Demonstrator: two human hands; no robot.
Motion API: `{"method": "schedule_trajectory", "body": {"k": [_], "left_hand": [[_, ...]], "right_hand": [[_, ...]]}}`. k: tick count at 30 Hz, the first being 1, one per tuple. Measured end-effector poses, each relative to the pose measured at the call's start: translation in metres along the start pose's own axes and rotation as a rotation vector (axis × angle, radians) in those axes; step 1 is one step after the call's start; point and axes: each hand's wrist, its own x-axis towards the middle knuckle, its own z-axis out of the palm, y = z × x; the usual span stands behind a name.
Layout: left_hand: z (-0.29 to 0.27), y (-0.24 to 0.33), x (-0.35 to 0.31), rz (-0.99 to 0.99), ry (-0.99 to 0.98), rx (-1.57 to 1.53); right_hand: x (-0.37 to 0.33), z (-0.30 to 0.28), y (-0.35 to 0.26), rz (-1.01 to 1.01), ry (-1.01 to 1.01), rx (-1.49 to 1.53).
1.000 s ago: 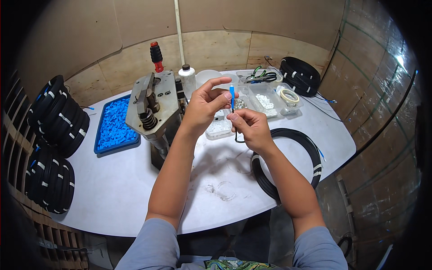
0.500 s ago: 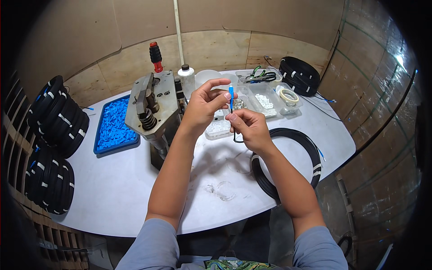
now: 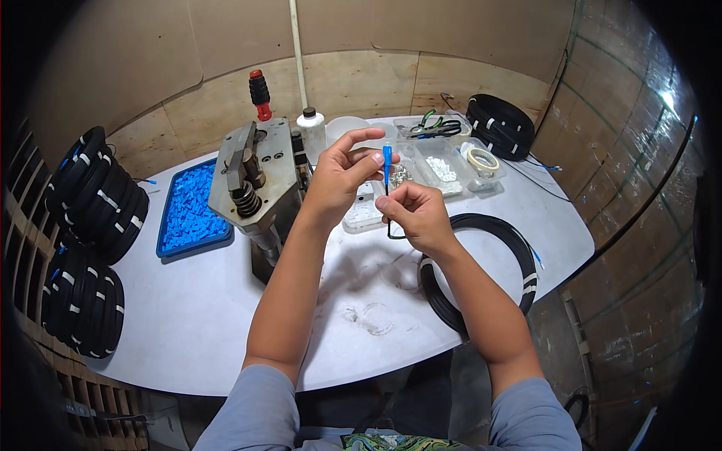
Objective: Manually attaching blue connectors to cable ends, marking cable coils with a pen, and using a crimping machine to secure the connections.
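Note:
Between the thumb and fingers of my left hand [image 3: 344, 179] a small blue fibre-optic connector [image 3: 387, 155] stands upright, above the middle of the table. My right hand [image 3: 418, 219] is just below and to the right, its thumb and forefinger pinching the thin black cable [image 3: 387, 180] that runs down from the connector. A short bend of that cable shows under my right fingers. Beneath my right forearm lies a coil of black cable [image 3: 436, 301] tied with white bands, with a blue end at its right side.
A metal hand press [image 3: 280, 169] with a red-and-black handle stands left of my hands, next to a blue tray [image 3: 163, 240] of blue parts. Bundled black coils [image 3: 98, 199] fill the left edge. Behind are a white bottle [image 3: 313, 129], clear bins [image 3: 451, 189], pliers [image 3: 436, 130], tape [image 3: 481, 158] and another coil [image 3: 500, 124].
The pale tip seen atop the connector earlier no longer shows; its top now looks blue. My right hand has shifted very slightly, while my left stays almost still.

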Motion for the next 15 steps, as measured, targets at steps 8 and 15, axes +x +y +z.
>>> {"method": "schedule_trajectory", "body": {"k": [8,15], "left_hand": [[0.0021,-0.0013,-0.0003,0.006,-0.014,0.012],[0.0008,-0.0012,0.0000,0.024,0.016,-0.010]], "right_hand": [[-0.0001,0.0003,-0.0027,0.001,0.002,0.022],[0.0000,0.0008,-0.0027,0.001,-0.002,0.006]]}}
